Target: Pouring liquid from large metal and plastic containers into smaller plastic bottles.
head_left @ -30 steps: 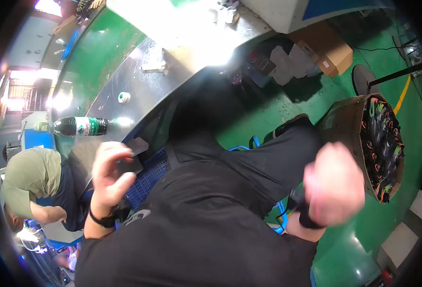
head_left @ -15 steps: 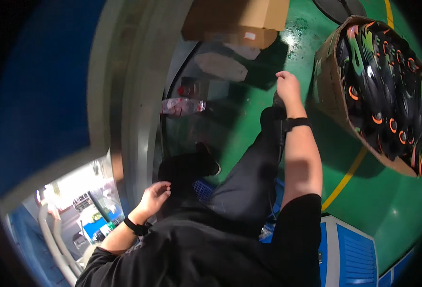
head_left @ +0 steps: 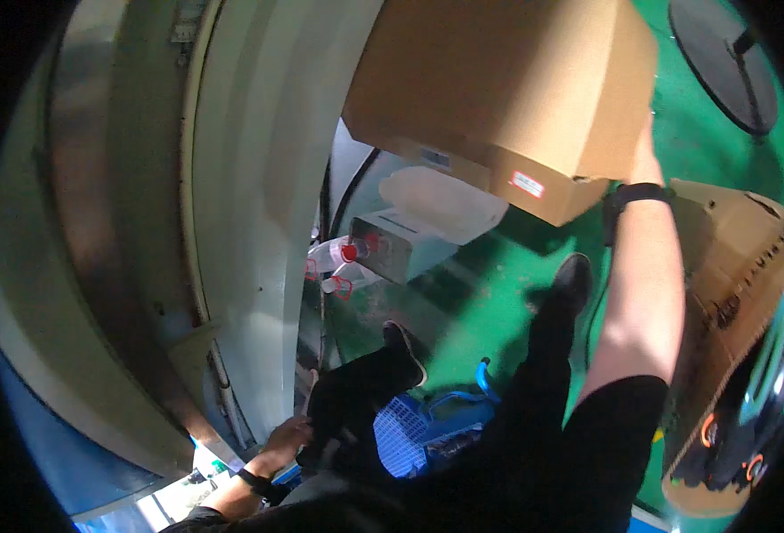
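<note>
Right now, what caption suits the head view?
Right hand at edge of cardboard box, left hand beside a leg, green floor below.

Cardboard box [head_left: 490,80]: plain tan-brown. Its label [head_left: 527,184]: white, red-edged. Floor [head_left: 472,329]: green. Machine panel [head_left: 254,178]: pale grey-green. Basket [head_left: 399,431]: blue, open grid pattern. Bottles [head_left: 328,255]: clear, red caps. Open carton [head_left: 721,222]: brown; contents [head_left: 721,446] black with orange rings, one teal-green streak. Round base [head_left: 721,67]: black-grey. Trousers [head_left: 534,400], right sleeve [head_left: 619,435] and right wristband [head_left: 645,193]: all black.
</note>
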{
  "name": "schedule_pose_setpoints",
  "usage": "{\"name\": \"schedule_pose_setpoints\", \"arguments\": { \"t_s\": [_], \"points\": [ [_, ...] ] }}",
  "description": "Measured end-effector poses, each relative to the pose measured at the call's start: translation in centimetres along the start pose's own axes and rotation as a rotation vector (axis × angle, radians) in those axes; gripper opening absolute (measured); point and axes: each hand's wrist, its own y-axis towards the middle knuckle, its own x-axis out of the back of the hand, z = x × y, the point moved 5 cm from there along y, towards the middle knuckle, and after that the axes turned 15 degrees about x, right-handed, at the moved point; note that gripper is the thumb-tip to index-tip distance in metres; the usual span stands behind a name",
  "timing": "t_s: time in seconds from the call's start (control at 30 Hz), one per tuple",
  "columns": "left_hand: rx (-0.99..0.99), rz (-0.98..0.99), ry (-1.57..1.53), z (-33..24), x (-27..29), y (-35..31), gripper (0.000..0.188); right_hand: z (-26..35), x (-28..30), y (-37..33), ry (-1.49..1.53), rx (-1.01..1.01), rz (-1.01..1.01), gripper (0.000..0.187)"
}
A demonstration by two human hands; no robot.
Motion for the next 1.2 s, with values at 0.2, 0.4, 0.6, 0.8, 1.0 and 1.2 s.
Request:
{"name": "schedule_pose_setpoints", "arguments": {
  "t_s": [0.2,0.4,0.6,0.8,1.0,1.2],
  "points": [
    [0.028,0.020,0.024,0.4,-1.5,-0.3,0.043,-2.6,-2.3,-0.6,0.147,-0.211,-0.094,0.047],
    [-0.154,0.057,0.167,-0.9,-2.0,-0.1,0.043,-4.3,-3.2,0.9,0.170,-0.171,-0.037,0.048],
    [-0.029,0.056,0.096,-1.6,-2.8,0.0,0.038,-7.2,-2.4,1.2,0.156,-0.159,0.001,0.049],
    [-0.179,0.096,-0.067,0.2,-2.8,0.7,0.029,-9.0,-0.2,2.1,0.138,-0.127,0.022,0.049],
    [-0.087,0.100,-0.023,0.5,-2.4,1.6,0.033,-10.4,1.3,2.8,0.115,-0.097,0.055,0.050],
    [0.104,0.170,-0.371,-0.6,-3.1,1.5,0.041,-10.9,1.4,4.1,0.111,-0.052,0.100,0.050]
  ]
}}
